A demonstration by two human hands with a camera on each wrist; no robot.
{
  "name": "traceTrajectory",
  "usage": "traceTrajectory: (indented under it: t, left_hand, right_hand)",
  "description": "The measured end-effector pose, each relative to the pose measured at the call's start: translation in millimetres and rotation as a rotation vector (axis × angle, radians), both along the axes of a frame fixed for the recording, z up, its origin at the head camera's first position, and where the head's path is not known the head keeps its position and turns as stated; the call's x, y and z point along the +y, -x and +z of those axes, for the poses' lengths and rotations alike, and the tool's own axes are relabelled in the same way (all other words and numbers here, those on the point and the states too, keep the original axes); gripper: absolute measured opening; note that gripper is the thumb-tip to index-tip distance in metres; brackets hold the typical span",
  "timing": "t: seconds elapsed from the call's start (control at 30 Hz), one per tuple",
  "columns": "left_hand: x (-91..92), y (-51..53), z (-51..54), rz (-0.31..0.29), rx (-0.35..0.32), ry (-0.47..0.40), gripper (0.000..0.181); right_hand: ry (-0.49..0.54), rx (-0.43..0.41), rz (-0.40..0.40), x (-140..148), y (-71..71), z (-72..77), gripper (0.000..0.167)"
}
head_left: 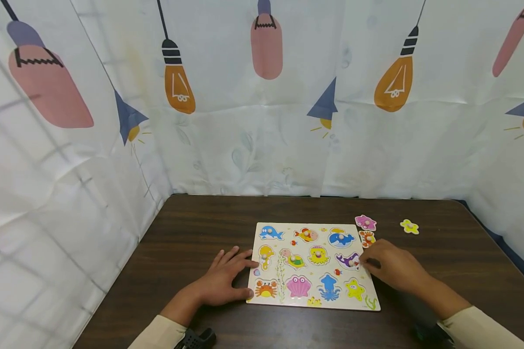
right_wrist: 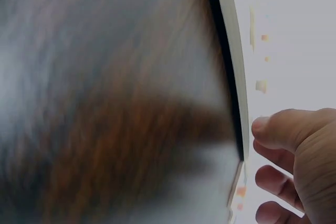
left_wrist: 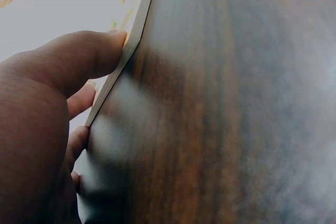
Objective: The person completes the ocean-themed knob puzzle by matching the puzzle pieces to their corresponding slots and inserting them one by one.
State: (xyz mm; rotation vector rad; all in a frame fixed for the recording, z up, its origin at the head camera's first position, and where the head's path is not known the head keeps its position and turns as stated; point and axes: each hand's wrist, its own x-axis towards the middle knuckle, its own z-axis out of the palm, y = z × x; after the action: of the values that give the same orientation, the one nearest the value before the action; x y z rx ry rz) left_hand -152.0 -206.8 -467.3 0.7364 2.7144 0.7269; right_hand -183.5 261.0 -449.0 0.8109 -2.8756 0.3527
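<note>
Puzzle board (head_left: 316,274) is overexposed, cropped in wrist views.

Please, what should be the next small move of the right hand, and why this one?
I would probably have the right hand gently press the purple whale piece flat on the puzzle board: that hand is at the whale's right end, though I cannot tell whether the piece is fully seated. The left hand touches the board's opposite edge, which may help keep it steady.

Glossy wood-grain table (head_left: 192,228), smooth puzzle board (head_left: 312,291), perhaps wooden, creased matt cloth backdrop (head_left: 454,135)
</note>
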Motion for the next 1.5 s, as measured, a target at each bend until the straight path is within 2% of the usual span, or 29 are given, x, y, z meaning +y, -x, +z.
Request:
traceTrajectory:
  t: [0.37, 0.67, 0.83, 1.03, 1.27, 1.5]
  left_hand:
    - [-0.4, 0.1, 0.2, 0.001, -0.001, 0.002, 0.067]
    - [-0.6, 0.8, -1.7, 0.001, -0.003, 0.001, 0.066]
    - [-0.8, 1.0, -2.0, 0.002, -0.004, -0.002, 0.066]
    - [-0.4, 1.1, -1.5, 0.002, -0.004, -0.007, 0.066]
    - [-0.2, 1.2, -1.0, 0.002, -0.002, -0.005, 0.065]
    - [0.2, 0.1, 0.7, -0.001, -0.001, -0.019, 0.064]
  right_hand:
    - [0.029, 0.012, -0.086, 17.7, 14.0, -0.4, 0.021]
    - [0.033, 0.058, -0.061, 25.6, 29.6, -4.0, 0.017]
    - [0.034, 0.046, -0.072, 24.8, 34.3, -5.6, 0.024]
    - [0.020, 0.021, -0.075, 22.2, 36.6, -4.2, 0.029]
    - [0.010, 0.037, -0.036, 23.6, 34.5, -1.1, 0.022]
    - [-0.017, -0.009, -0.042, 26.5, 32.1, -0.2, 0.018]
